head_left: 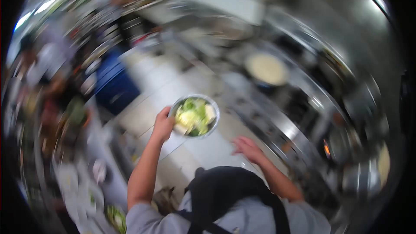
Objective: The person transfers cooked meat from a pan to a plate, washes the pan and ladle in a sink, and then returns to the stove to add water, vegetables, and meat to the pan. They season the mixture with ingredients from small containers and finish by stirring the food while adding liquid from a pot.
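My left hand [164, 125] grips the rim of a round metal bowl [216, 112] at its left side. Inside the bowl lie chopped green leaves [196, 112] with pale pieces among them. The bowl is held out over the tiled floor, in front of my body. To its lower right hangs my right hand [248, 148], fingers spread, with nothing in it. That hand is nearest to the front of the stove and touches nothing I can see.
Along the right runs a metal stove [286, 125] with a large pan of pale content [266, 68] and a visible flame [326, 148]. A blue bin [113, 78] stands at upper left. People [52, 60] are at the far left, blurred. A counter [102, 147] borders the left side.
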A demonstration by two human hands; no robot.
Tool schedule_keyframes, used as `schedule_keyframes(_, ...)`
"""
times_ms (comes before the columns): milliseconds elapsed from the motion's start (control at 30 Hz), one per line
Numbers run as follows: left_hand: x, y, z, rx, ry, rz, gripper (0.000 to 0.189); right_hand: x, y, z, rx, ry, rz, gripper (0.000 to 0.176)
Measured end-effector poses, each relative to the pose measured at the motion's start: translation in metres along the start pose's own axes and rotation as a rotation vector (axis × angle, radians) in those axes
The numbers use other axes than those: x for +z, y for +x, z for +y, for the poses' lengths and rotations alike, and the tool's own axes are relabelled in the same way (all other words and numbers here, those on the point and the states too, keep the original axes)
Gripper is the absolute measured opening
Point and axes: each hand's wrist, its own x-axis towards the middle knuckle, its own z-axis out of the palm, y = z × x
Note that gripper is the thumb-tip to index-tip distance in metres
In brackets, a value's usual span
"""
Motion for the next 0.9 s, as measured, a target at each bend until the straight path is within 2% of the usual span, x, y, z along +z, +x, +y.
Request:
schedule_keyframes(33,0.049,0.0,-0.005,-0.014,-0.05,-0.115,0.041,0.0,-0.024,-0.022,0.053,0.105,0.118,0.031)
schedule_keyframes(133,0.196,-0.023,-0.024,-0.101,-0.098,-0.418,0.041,-0.06,-0.07,-0.005,-0.025,0.325,0.238,0.03)
schedule_keyframes(200,0.279,-0.036,-0.023,-0.134,-0.094,-0.614,0.041,-0.115,-0.116,0.013,-0.051,0.344,0.499,0.028)
schedule_keyframes(267,0.346,-0.059,-0.018,-0.183,-0.121,-0.727,0.043,-0.16,-0.151,0.022,-0.045,0.369,0.774,0.026)
schedule_keyframes(300,0.38,-0.075,-0.012,-0.276,-0.155,-0.759,0.044,-0.189,-0.173,0.027,-0.046,0.419,0.912,0.026)
schedule_keyframes(333,0.401,-0.085,-0.007,-0.366,-0.186,-0.781,0.045,-0.214,-0.192,0.036,-0.146,0.479,0.953,0.026)
schedule_keyframes(367,0.417,-0.088,-0.008,-0.369,-0.182,-0.794,0.045,-0.244,-0.212,0.04,-0.248,0.523,0.991,0.026)
schedule_keyframes(400,0.43,-0.091,-0.013,-0.424,-0.137,-0.927,0.044,-0.263,-0.235,0.023,-0.243,0.519,1.123,0.024)
schedule_keyframes(433,0.44,-0.095,-0.019,-0.479,-0.093,-1.058,0.044,-0.284,-0.258,0.006,-0.235,0.512,1.253,0.023)
schedule_keyframes(467,0.447,-0.098,-0.028,-0.485,-0.094,-1.059,0.044,-0.328,-0.275,0.026,-0.315,0.385,1.255,0.018)
schedule_keyframes(533,0.446,-0.101,-0.053,-0.5,0.148,-1.136,0.041,-0.378,-0.315,0.006,-0.329,0.227,1.391,0.011)
schedule_keyframes(600,0.435,-0.1,-0.083,-0.515,0.274,-1.097,0.038,-0.431,-0.338,0.003,-0.149,-0.233,1.563,0.017)
schedule_keyframes(633,0.426,-0.1,-0.098,-0.522,0.346,-1.066,0.036,-0.471,-0.342,0.017,0.0,-0.581,1.616,0.02)
schedule_keyframes(667,0.414,-0.097,-0.116,-0.529,0.427,-1.049,0.038,-0.494,-0.343,0.024,0.0,-0.583,1.604,0.02)
schedule_keyframes(733,0.381,-0.089,-0.151,-0.526,0.573,-1.003,0.039,-0.524,-0.342,0.031,0.097,-0.838,1.698,0.021)
schedule_keyframes(767,0.365,-0.086,-0.164,-0.513,0.636,-0.973,0.04,-0.534,-0.342,0.032,0.138,-0.913,1.647,0.019)
schedule_keyframes(867,0.325,-0.084,-0.172,-0.532,0.744,-0.874,0.038,-0.554,-0.335,0.042,0.237,-1.044,1.616,0.02)
schedule_keyframes(900,0.291,-0.07,-0.213,-0.337,0.845,-0.972,0.028,-0.557,-0.333,0.043,0.237,-1.049,1.6,0.02)
